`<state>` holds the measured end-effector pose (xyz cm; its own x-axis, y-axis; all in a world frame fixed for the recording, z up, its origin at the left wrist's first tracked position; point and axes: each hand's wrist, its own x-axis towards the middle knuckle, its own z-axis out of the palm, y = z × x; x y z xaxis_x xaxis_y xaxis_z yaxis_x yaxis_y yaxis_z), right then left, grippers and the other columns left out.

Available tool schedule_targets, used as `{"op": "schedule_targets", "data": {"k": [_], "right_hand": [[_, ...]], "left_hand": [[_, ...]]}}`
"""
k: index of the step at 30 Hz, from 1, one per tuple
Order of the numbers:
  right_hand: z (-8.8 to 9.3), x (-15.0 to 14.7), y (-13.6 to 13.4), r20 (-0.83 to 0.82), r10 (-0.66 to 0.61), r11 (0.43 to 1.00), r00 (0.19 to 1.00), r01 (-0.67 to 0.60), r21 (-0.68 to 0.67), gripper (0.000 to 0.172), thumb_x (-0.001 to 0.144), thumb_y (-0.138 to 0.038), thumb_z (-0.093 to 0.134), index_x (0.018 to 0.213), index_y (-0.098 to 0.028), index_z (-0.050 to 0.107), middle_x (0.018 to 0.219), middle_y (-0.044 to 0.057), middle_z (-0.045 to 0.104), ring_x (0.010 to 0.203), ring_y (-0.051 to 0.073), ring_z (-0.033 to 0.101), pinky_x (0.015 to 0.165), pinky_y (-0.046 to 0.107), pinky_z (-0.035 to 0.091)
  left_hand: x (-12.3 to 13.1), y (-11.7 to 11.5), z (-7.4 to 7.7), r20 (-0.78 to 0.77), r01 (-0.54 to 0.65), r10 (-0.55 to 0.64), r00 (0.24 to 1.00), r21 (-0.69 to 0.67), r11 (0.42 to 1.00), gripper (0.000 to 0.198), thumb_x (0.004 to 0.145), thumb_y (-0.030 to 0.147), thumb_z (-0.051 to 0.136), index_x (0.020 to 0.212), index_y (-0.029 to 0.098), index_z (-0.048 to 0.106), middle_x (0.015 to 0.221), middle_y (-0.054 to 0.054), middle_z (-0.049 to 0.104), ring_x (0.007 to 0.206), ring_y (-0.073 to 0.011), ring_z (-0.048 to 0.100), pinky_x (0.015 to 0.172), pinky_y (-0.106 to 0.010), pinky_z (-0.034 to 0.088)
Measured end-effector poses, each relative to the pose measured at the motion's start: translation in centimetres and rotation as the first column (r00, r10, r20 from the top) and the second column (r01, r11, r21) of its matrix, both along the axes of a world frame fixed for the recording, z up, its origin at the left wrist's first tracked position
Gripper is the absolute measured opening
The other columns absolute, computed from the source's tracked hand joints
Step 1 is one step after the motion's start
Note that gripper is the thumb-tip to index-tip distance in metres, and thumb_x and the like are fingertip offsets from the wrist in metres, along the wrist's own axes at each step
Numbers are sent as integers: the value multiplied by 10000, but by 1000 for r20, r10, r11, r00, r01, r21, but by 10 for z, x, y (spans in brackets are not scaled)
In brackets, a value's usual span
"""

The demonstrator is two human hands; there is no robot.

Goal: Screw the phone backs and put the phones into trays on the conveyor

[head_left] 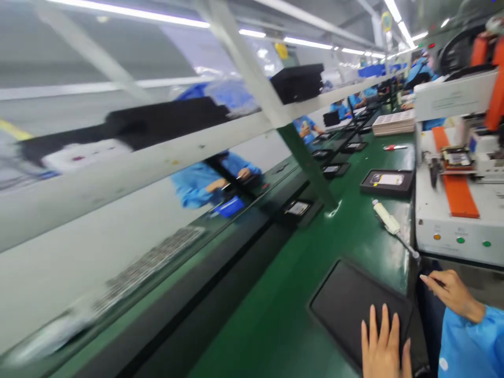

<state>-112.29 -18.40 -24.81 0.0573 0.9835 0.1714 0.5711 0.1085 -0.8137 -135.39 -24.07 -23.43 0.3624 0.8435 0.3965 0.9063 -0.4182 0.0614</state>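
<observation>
Left hand (384, 346) flat, fingers splayed on black tray (350, 310) at counter (275, 325) near edge. Right hand (452, 294) fingers loosely curled, empty. Risk: tray overhangs edge, push tips it off.

Two hands (384, 344), one black mat (354, 304)

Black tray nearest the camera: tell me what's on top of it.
The left hand lies flat on the black tray. The rest looks bare; whatever lies under the palm is hidden.
</observation>
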Motion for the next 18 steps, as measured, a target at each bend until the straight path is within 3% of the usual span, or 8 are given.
{"op": "schedule_targets", "data": {"k": [4, 7, 12, 15, 18], "right_hand": [[17, -29, 6, 23, 137, 981, 990, -139, 135, 554, 941, -600, 407, 651, -199, 656, 554, 27, 592, 514, 146, 533, 561, 258, 422], [23, -39, 15, 83, 197, 964, 977, -209, 167, 522, 931, -599, 441, 718, -196, 695, 611, 41, 629, 532, 154, 555, 561, 258, 428], [21, -37, 32, 275, 110, 956, 955, -177, 234, 586, 922, -651, 421, 749, -172, 711, 593, 43, 615, 523, 143, 559, 563, 255, 397], [22, -39, 53, 427, 72, 948, 902, -195, 252, 648, 935, -670, 339, 802, -161, 717, 605, 64, 623, 553, 166, 586, 567, 267, 389], [35, -54, 83, 539, 126, 922, 833, -299, 247, 594, 966, -597, 303, 921, -164, 707, 714, 79, 668, 632, 188, 626, 592, 275, 407]], "left_hand": [[15, -4, 26, 110, -20, 25, 994, -44, 999, 336, 875, 325, 562, 1200, 270, 629, 1346, 2, 588, 1294, -301, 491, 1018, -534, 513], [17, -14, 34, 129, -101, 106, 986, -45, 994, 341, 902, 392, 524, 1196, 246, 613, 1368, -20, 571, 1306, -302, 478, 1033, -612, 471], [1, -31, 29, 158, -241, 247, 956, -53, 969, 515, 864, 428, 575, 1316, 187, 515, 1490, -110, 423, 1387, -365, 349, 1009, -663, 450], [-8, -21, 25, 165, -259, 267, 949, -71, 963, 502, 860, 416, 579, 1312, 206, 524, 1491, -93, 425, 1398, -360, 331, 1029, -681, 415], [-12, -4, 21, 189, -260, 275, 943, -100, 960, 509, 853, 444, 572, 1307, 218, 537, 1467, -76, 461, 1381, -359, 359, 1024, -678, 427]]}}
